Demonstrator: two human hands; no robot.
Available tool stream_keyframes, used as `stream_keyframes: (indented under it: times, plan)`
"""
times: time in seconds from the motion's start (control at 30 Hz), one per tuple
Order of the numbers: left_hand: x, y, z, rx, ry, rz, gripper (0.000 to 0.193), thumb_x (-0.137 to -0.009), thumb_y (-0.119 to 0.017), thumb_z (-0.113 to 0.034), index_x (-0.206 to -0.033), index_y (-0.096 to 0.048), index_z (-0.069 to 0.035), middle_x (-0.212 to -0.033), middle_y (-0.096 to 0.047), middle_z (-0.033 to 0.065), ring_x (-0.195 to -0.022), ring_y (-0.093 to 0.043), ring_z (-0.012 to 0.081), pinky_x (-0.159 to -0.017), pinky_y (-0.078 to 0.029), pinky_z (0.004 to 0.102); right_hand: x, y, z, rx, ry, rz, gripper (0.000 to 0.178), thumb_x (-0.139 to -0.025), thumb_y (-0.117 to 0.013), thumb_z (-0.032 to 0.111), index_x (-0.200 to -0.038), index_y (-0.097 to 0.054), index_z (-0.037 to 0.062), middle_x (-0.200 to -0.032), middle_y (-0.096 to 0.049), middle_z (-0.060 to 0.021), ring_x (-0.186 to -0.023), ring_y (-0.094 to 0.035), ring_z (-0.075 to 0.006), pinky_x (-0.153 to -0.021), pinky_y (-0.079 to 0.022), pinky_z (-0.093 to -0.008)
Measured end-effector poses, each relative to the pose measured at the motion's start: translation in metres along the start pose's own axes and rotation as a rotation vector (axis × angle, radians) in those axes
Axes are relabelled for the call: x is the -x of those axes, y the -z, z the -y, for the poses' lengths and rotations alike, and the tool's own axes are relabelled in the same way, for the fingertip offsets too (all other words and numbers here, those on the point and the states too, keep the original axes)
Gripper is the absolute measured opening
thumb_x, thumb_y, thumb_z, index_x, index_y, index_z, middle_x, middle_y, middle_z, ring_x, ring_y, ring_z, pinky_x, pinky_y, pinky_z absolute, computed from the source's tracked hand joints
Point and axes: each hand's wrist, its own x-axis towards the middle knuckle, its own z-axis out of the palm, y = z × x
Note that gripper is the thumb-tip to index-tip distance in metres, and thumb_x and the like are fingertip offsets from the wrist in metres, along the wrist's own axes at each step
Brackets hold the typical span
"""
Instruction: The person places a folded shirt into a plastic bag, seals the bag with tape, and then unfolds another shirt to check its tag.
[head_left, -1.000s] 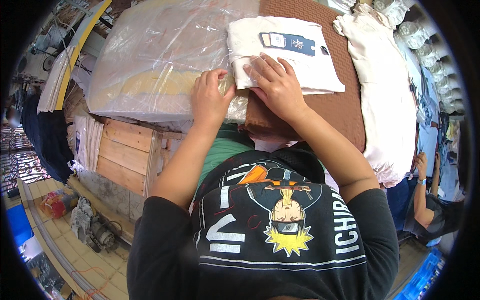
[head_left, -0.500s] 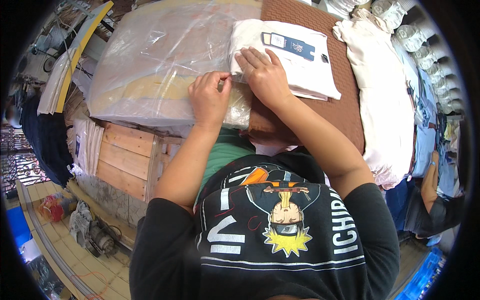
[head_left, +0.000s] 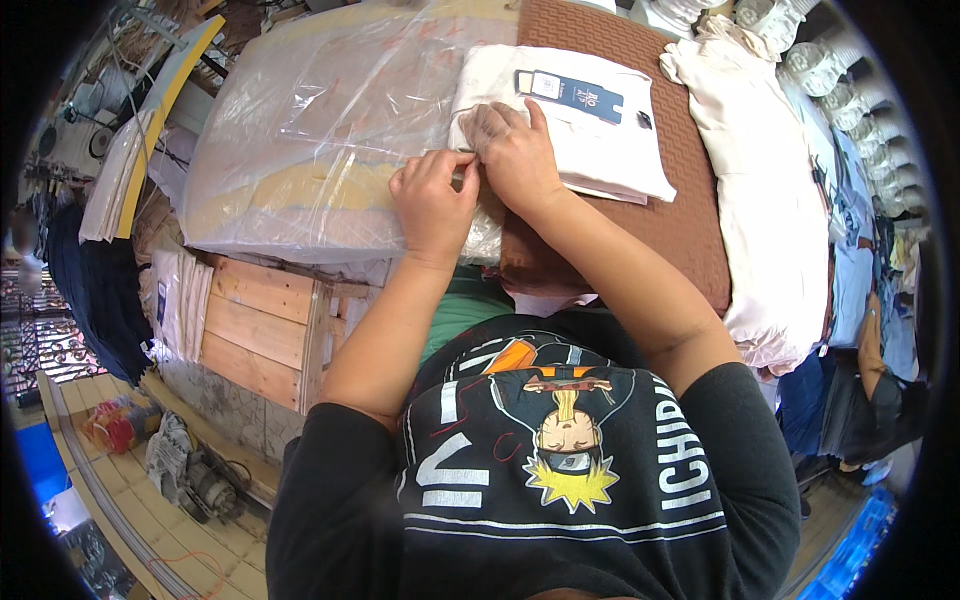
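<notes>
A folded off-white garment [head_left: 610, 155] with a navy hang tag [head_left: 575, 95] lies on the brown textured cover, its left edge at the clear plastic sheeting. My left hand [head_left: 435, 200] comes to this near left corner, thumb and forefinger pinched together. Against it, my right hand [head_left: 520, 160] rests palm down over the garment's left edge. Its thumb side meets the left fingertips, while the outer fingers bend over the cloth and the little finger points away. Whatever thin material sits in the pinch is too small to make out.
Clear plastic sheeting [head_left: 300, 120] covers the padded work surface on the left. A long pile of off-white cloth [head_left: 770, 200] lies right, beside blue garments [head_left: 850, 270]. Below left stand a wooden crate [head_left: 255, 330] and wrapped garments [head_left: 180, 300]. Another person's arm [head_left: 870, 350] shows far right.
My right hand has shifted slightly left and its fingers have bent more. My left hand has moved a little right, so the fingertips meet. The garment stays on the brown cover.
</notes>
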Motion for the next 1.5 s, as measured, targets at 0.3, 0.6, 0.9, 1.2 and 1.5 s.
stream_keyframes:
  times: [0.3, 0.6, 0.9, 1.2, 1.5]
  plan:
    - [0.003, 0.039, -0.005, 0.084, 0.062, 0.165, 0.012, -0.077, -0.065, -0.019, -0.086, -0.067, -0.012, -0.089, -0.065, 0.0031, -0.087, -0.059, 0.0213, -0.083, -0.039, 0.0370, 0.042, 0.079, -0.043, -0.206, -0.009, 0.232, 0.035, -0.083, -0.060, 0.024, -0.113, -0.061, 0.0060, -0.126, -0.054, -0.0120, -0.115, -0.051, -0.0256, -0.101, -0.035, -0.0468]
    - [-0.070, -0.017, -0.040, 0.003, 0.017, 0.298, 0.059, -0.080, -0.064, -0.032, -0.126, -0.049, 0.001, -0.131, -0.046, 0.0216, -0.124, -0.041, 0.0343, -0.104, -0.032, 0.0387, 0.065, 0.094, -0.163, -0.473, -1.041, 0.116, 0.045, -0.083, -0.065, 0.035, -0.113, -0.061, 0.0018, -0.106, -0.063, -0.0122, -0.098, -0.060, -0.0208, -0.082, -0.046, -0.0307]
    - [-0.078, -0.092, -0.063, -0.347, 0.179, 0.507, 0.070, -0.081, -0.052, -0.026, -0.135, -0.028, 0.012, -0.142, -0.026, 0.0286, -0.136, -0.018, 0.0401, -0.110, -0.018, 0.0475, 0.068, 0.075, -0.173, -0.906, -1.271, 0.487, 0.029, -0.083, -0.067, 0.029, -0.095, -0.062, 0.0027, -0.069, -0.059, -0.0029, -0.051, -0.051, -0.0109, -0.048, -0.041, -0.0217]
    - [-0.068, -0.093, -0.032, -0.318, 0.026, 0.314, 0.040, -0.090, -0.044, -0.018, -0.124, -0.051, 0.002, -0.133, -0.046, 0.0190, -0.127, -0.038, 0.0353, -0.104, -0.029, 0.0447, 0.087, 0.068, -0.130, -1.331, -1.347, 0.437, 0.021, -0.084, -0.063, 0.019, -0.101, -0.062, 0.0055, -0.086, -0.067, -0.0061, -0.068, -0.062, -0.0134, -0.061, -0.050, -0.0292]
    - [-0.067, -0.069, -0.022, -0.186, -0.155, 0.370, 0.037, -0.091, -0.046, -0.020, -0.123, -0.054, -0.004, -0.130, -0.050, 0.0161, -0.124, -0.042, 0.0342, -0.101, -0.032, 0.0458, 0.085, 0.075, -0.037, -1.548, -1.414, 0.442, 0.025, -0.087, -0.062, 0.022, -0.100, -0.057, 0.0008, -0.086, -0.065, -0.0067, -0.068, -0.064, -0.0134, -0.059, -0.054, -0.0255]
